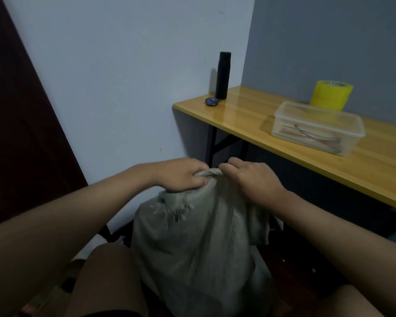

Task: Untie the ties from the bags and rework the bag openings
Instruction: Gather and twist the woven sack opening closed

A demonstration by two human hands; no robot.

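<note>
With the grey bag [199,243] upright between the knees, the left hand [181,176] clenches its twisted neck while the right hand [249,177] pinches beside it, so best hold the neck steady and unwind gently, no tie being visible

Tie unseen under the left hand [181,177] and right hand [249,177] at the bag [199,243] neck; bag base cut off below; container [316,129] contents too blurry.
</note>
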